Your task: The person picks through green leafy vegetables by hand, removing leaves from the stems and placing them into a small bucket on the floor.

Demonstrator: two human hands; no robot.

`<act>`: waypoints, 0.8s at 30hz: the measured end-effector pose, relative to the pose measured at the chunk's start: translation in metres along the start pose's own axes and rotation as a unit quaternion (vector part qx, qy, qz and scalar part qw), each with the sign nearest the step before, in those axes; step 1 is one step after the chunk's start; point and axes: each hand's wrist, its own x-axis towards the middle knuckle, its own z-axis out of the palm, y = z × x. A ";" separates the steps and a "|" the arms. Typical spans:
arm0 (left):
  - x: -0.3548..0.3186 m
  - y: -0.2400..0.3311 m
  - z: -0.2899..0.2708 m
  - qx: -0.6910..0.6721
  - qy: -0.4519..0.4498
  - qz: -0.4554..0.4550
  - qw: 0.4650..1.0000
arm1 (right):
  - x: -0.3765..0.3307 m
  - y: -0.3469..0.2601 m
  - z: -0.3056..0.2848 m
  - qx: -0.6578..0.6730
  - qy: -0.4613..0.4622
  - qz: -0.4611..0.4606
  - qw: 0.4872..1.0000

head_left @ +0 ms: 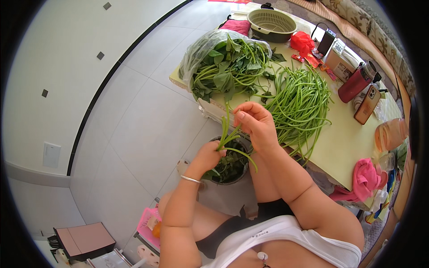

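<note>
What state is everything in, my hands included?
Left hand, closed around green stems
Right hand, pinched shut, contents unclear
Clear plastic bag, open, holding leafy greens
Stem pile, loose on the table
Dark bucket, open, leaves inside
Colander, upright
Pink cloth, crumpled
Phone, back showing

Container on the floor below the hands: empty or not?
Not empty: dark green leaves show inside the rim of the container. Depth: cannot tell.
</note>
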 end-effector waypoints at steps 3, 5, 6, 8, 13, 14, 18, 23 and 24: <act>-0.003 0.007 -0.006 0.003 -0.020 -0.016 1.000 | 0.000 -0.001 -0.005 -0.026 0.029 -0.034 0.999; -0.007 0.013 -0.010 -0.015 -0.020 -0.017 1.000 | 0.001 -0.001 -0.010 -0.078 0.045 -0.084 0.992; -0.009 0.014 -0.011 -0.038 -0.010 -0.012 0.999 | 0.002 0.003 -0.013 -0.074 0.051 -0.092 0.992; -0.018 0.019 -0.018 -0.111 -0.024 -0.025 0.993 | 0.004 0.001 -0.011 -0.087 0.044 -0.092 0.991; -0.037 0.027 -0.054 -0.345 -0.081 0.006 0.935 | 0.004 0.000 0.001 -0.096 0.035 -0.096 0.990; -0.038 0.023 -0.063 -0.389 -0.095 0.030 0.916 | 0.003 0.001 -0.005 -0.121 0.015 -0.063 0.991; -0.045 0.023 -0.077 -0.491 -0.051 0.157 0.855 | 0.004 0.018 0.001 -0.193 -0.045 0.049 0.979; -0.039 0.021 -0.075 -0.574 -0.001 0.165 0.802 | -0.012 0.034 0.025 -0.336 -0.133 -0.052 0.931; -0.038 0.019 -0.071 -0.581 0.015 0.163 0.798 | -0.014 0.040 0.031 -0.375 -0.132 -0.114 0.910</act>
